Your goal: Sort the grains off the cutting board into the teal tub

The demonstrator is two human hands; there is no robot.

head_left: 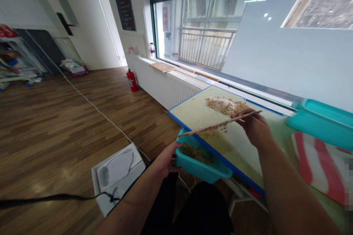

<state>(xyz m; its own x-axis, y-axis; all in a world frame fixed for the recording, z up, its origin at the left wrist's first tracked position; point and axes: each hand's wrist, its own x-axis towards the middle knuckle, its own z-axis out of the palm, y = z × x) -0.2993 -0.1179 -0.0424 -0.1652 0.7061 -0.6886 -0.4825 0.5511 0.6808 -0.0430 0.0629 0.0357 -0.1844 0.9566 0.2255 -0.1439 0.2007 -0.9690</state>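
Pinches a strip near its right end between the bent fingers and thumb of the right hand, above the board. Looks thin, straight and brown, like plain wood, with a narrow, slightly rough edge turned into view. Slants across the board toward the front edge, reaching with its far end to the left end of the bin. Cannot tell there between touching the rim and hanging just above.

Grips the bin by its left end in the left hand, with the thumb at the rim and the fingers lower down. Shows smooth teal walls and rounded corners. Hangs above the lap, just beside the board's front edge. Contains a loose layer of brownish-green bits, too blurred to sort.

Spreads pale yellow across the board, within a blue rim. Carries near the far edge a low, uneven heap of golden kernels mixed with small white grains, whitest in the middle. Bears reddish-brown beans just by the strip, stray white grains toward the left corner, and a few yellow kernels near the front edge.

To the right, a towel in red and white stripes, close to a teal tray.
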